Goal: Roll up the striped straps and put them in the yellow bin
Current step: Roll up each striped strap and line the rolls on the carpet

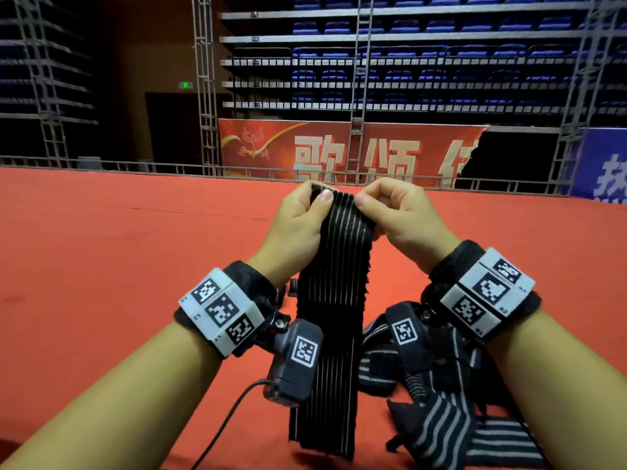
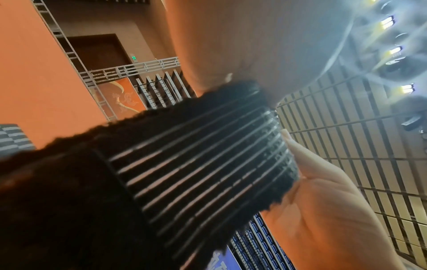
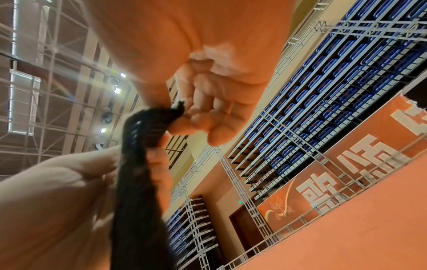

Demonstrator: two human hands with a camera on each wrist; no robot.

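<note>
While sitting at the red counter [image 1: 101, 249]:
left hand [image 1: 298, 218]: pinching the striped strap [image 1: 334, 300] top
right hand [image 1: 400, 215]: pinching it too
pile [image 1: 441, 429]: lying nearby

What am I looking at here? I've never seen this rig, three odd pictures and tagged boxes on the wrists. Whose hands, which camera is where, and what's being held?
There is no machine, only a person's two bare hands. The wide picture comes from a camera on the person's head, looking down past both forearms. The other two come from small cameras strapped under each wrist, looking up along the hand, so you see seating and ceiling behind. The white blocks with black patterns are markers on the wrist bands.

The left hand and the right hand each pinch a top corner of one black striped strap, which hangs down between the wrists, not yet rolled. More striped straps lie in a loose heap on the red surface, lower right. No yellow bin shows in any view.
</note>
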